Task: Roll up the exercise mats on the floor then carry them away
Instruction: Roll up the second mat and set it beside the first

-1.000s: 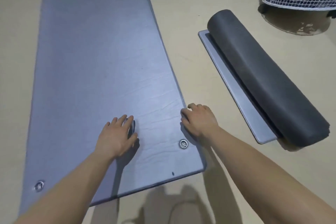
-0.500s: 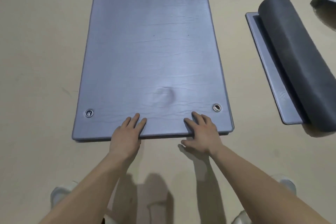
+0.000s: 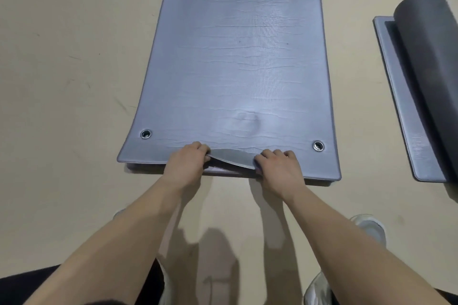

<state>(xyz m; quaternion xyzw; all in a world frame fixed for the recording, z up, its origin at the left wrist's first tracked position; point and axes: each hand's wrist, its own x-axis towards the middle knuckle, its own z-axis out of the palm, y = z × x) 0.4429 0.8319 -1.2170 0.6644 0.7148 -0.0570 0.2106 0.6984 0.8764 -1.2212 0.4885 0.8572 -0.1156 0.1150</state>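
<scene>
Mat edge [image 3: 231, 157] now up, roll [image 3: 427, 64] beside

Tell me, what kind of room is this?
Probably a gym or exercise room, though I can't be sure. A flat grey mat lies on a bare beige floor, and a half-rolled mat sits to its right.

1. The flat mat [image 3: 238, 69] runs past the frame's top edge, its far end out of view.
2. The rolled mat [image 3: 426, 77] is cut off by the right edge, so only part of the roll shows.
3. The left hand [image 3: 184, 164] and right hand [image 3: 278, 168] grip the flat mat's lifted near edge, fingertips curled out of sight.
4. A pale shoe [image 3: 369, 228] is half hidden behind the right forearm [image 3: 342, 242]; a second shoe [image 3: 318, 290] is cropped at the bottom edge.
</scene>
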